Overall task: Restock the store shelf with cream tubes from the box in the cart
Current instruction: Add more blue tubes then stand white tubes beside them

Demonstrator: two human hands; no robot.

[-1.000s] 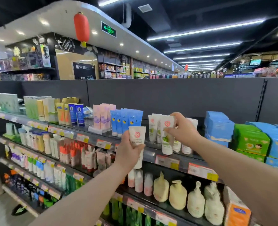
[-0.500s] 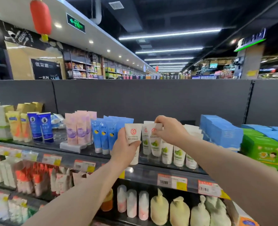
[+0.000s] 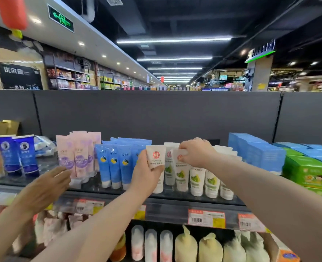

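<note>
My left hand (image 3: 147, 175) is shut on a white cream tube with a red emblem (image 3: 155, 156), held upright, cap down, at the front of the top shelf (image 3: 175, 204). My right hand (image 3: 195, 153) pinches the flat top end of a second white tube (image 3: 182, 174). That tube stands in the row of white tubes with green fruit labels (image 3: 198, 179) on the shelf. The held tube is just left of this row and next to the blue tubes. The box and the cart are out of view.
Another person's open hand (image 3: 46, 186) reaches in from the left towards the pink tubes (image 3: 77, 157). Blue tubes (image 3: 114, 164) stand left of my hands, blue boxes (image 3: 256, 151) and green boxes (image 3: 307, 173) to the right. Pouches (image 3: 186, 246) fill the lower shelf.
The view has drawn closer to the shelf. My right hand has lowered its tube into the white row, my left hand has brought its tube up to the shelf, and another person's hand has appeared at left.
</note>
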